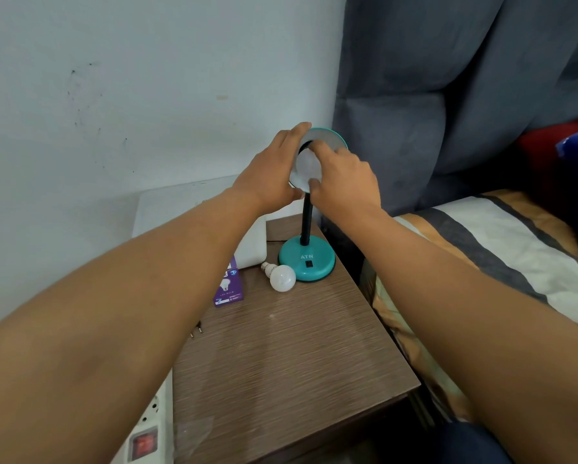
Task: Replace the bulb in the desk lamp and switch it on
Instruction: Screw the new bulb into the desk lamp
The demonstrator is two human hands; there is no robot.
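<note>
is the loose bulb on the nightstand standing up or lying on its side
Lying on its side. The loose bulb rests on the nightstand against the lamp base, its screw cap pointing away toward the white box.

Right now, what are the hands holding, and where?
Left hand grips the lamp shade by its rim; right hand pinches the bulb in the shade by its globe.

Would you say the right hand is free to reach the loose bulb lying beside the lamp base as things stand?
Probably not right away: the right hand is gripping the bulb in the shade. The path itself looks clear, since the loose bulb lies uncovered on the nightstand against the lamp base.
</note>
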